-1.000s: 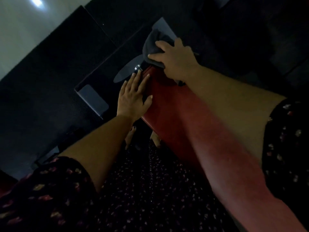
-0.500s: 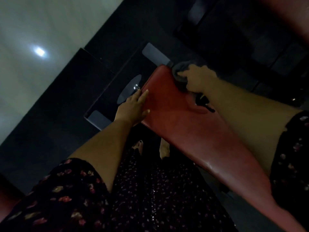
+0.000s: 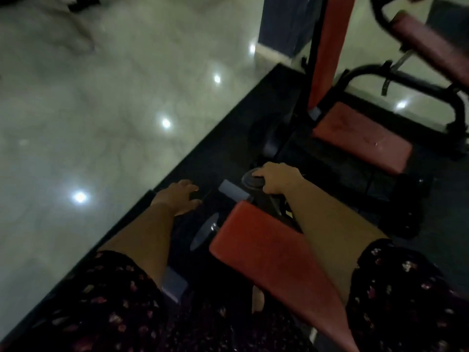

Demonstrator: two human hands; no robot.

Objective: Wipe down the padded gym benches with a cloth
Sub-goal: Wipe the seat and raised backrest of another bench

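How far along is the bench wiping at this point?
Done, probably: the near bench, since the cloth sits past its far end. In hand: the right hand grips the cloth; the left hand hovers open. Left: likely the far bench, which no hand touches.

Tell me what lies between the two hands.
In the head view, a grey bar end lies between the left hand and the right hand, which grips the cloth.

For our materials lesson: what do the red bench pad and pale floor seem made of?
Red bench pad: likely vinyl over padding, smooth, dull sheen, rounded edges. Pale floor: probably polished stone or tile, glossy, with light spots reflected and faint veining.
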